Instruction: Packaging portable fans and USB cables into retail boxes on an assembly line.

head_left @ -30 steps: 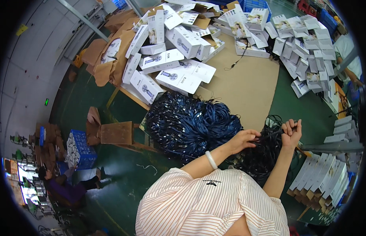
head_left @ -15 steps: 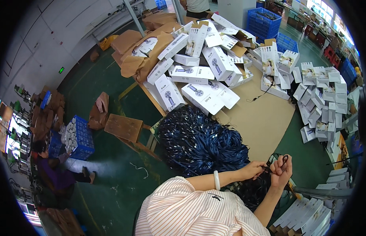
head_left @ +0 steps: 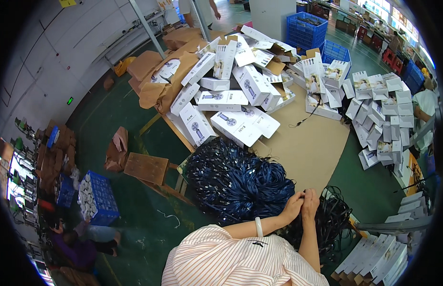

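My left hand (head_left: 292,208), with a white bangle on its wrist, and my right hand (head_left: 309,207) are closed and pressed together at the table's near edge. A bit of dark cord (head_left: 303,192) shows between their fingertips; the rest of it is hidden by the fingers. Left of the hands lies a big heap of flat dark-blue cords (head_left: 235,181) with small silvery ends. Beside my right forearm spreads a tangle of black cords (head_left: 335,217), partly behind the arm.
White fan boxes (head_left: 223,97) pile up at the table's far side by brown wrapping paper (head_left: 166,88). More white boxes (head_left: 381,114) stack at right. A wooden stool (head_left: 146,168) stands left; blue crates (head_left: 305,33) stand behind. A person in purple (head_left: 76,250) sits at lower left.
My hands have come together and shifted left; the right hand was further right, with a black loop at its fingers. The view has turned slightly. A person at the back has moved left.
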`<state>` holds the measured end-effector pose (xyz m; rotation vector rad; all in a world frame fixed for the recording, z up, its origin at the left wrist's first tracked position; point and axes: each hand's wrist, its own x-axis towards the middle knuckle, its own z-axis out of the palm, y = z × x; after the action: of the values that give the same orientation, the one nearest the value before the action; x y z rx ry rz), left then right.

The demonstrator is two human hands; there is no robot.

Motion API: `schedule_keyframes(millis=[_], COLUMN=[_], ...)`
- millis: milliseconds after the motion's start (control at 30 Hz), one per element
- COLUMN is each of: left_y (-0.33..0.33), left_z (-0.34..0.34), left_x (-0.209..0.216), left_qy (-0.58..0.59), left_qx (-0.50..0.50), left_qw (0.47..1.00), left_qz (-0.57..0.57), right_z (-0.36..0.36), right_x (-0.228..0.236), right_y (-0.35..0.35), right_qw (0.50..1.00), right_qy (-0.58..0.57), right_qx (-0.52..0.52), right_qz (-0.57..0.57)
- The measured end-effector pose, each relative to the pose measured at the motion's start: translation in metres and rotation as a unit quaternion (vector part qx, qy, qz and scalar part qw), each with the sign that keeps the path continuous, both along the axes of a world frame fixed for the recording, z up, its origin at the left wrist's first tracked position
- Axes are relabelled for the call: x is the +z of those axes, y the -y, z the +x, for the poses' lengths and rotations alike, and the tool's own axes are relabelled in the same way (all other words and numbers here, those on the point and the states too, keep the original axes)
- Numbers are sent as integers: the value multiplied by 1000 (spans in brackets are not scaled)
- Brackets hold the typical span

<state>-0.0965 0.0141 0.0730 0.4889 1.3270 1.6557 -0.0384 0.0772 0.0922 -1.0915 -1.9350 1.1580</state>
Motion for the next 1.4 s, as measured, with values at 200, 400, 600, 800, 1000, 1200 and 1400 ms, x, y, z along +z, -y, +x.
schedule_keyframes(millis=[200,400,600,800,1000,1200,1400], left_y=[-15,-2,4,0,-1,-11,-17], left_z=[-12,-23,-25,-19,-56,-227,-296], left_x=[-42,-26,7,10,28,18,-30], left_qy=[464,493,407,329,-16,-726,-779], left_qx=[90,8,-58,-117,-143,42,5], left_qw=[879,870,910,936,990,595,499], left_qz=[-62,19,-52,-36,7,-342,-380], right_z=[-4,-1,0,1,38,109,131], right_x=[-6,-18,-28,-32,-51,-49,-53], right_y=[15,14,5,-6,-56,-52,-27], right_qw=[967,964,980,972,941,901,877], right_qy=[93,122,71,95,-160,-233,-242], right_qx=[57,87,-17,-30,-150,-160,-196], right_qz=[230,221,186,215,-259,-329,-366])
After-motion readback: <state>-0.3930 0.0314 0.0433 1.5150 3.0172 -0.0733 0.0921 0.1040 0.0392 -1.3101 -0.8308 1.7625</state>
